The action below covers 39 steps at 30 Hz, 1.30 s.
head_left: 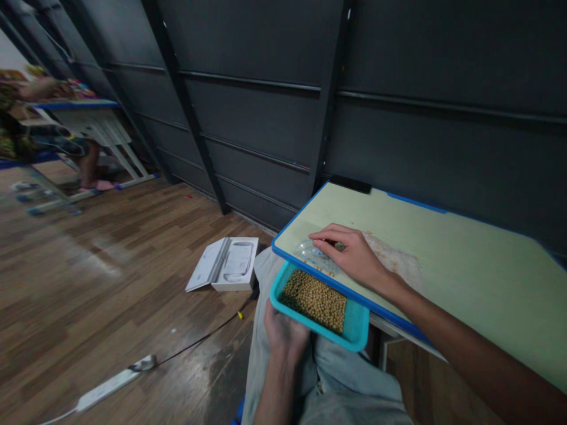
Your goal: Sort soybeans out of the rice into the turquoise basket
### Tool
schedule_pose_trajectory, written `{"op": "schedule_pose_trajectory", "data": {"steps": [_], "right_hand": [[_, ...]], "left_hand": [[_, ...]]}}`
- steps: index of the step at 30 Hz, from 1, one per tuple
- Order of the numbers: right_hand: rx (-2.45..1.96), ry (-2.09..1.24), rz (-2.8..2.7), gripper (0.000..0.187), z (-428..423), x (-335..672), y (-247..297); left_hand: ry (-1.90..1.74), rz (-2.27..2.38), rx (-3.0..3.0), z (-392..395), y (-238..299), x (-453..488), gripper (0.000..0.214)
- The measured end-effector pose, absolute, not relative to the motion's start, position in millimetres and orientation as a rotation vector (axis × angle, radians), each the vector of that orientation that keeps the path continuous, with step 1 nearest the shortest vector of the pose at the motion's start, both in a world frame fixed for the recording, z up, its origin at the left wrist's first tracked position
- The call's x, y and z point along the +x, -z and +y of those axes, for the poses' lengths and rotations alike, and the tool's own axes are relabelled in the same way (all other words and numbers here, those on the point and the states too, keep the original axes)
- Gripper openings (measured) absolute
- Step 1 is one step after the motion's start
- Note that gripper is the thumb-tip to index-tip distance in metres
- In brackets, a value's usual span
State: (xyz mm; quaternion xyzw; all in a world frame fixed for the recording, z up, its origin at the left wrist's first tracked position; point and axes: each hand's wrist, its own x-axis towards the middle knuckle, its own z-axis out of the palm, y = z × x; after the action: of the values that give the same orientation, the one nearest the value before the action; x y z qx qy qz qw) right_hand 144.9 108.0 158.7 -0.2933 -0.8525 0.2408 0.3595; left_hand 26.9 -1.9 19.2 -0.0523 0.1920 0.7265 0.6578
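Observation:
My left hand (283,327) grips a turquoise plastic tray (358,324) from below, just under the table's front edge. The tray is tilted, and many round tan beans (314,301), which look like soybeans, lie in it. Over the table's near left corner, my right hand (348,248) has thumb and fingers drawn together. Whatever is between those fingertips, if anything, is too small to make out. Right beneath them is a clear plastic dish or lid (305,252), partly covered by the hand. A few loose beans (325,272) lie along the table edge.
The pale green table (478,283) has a blue rim; a crumpled clear plastic sheet (394,260) and a black phone-like slab (349,184) lie on it. On the floor are an open white box (234,265) and a power strip (113,386). Another person (88,159) sits at a far-left desk.

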Motion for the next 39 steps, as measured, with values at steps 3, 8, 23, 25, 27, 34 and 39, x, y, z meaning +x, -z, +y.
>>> {"op": "schedule_pose_trajectory", "data": {"steps": [3,8,23,25,27,34,39], "right_hand": [[-0.749,-0.627,-2.198,0.018,107.4,144.7,-159.2],[-0.741,-0.636,-2.205,0.018,106.6,144.5,-160.8],[-0.700,-0.657,-2.203,0.019,104.0,143.3,-161.1],[-0.691,-0.660,-2.210,0.018,103.2,142.6,-161.7],[-0.677,-0.668,-2.218,0.018,102.8,141.9,-162.1],[-0.659,-0.642,-2.188,0.017,104.5,142.4,-160.3],[-0.685,-0.573,-2.224,0.017,108.1,144.1,-155.8]], "left_hand": [[-1.631,0.428,-0.126,-1.7,-18.8,26.2,0.034],[-1.633,0.444,-0.143,-1.1,-18.3,25.5,0.035],[-1.641,0.378,-0.121,-1.7,-17.9,25.9,0.044],[-1.641,0.370,-0.147,-1.2,-18.8,26.1,0.047],[-1.642,0.357,-0.150,-0.4,-20.0,26.2,0.048],[-1.633,0.383,-0.084,0.5,-16.4,25.2,0.048],[-1.644,0.440,-0.019,-0.5,-17.8,25.9,0.046]]}}
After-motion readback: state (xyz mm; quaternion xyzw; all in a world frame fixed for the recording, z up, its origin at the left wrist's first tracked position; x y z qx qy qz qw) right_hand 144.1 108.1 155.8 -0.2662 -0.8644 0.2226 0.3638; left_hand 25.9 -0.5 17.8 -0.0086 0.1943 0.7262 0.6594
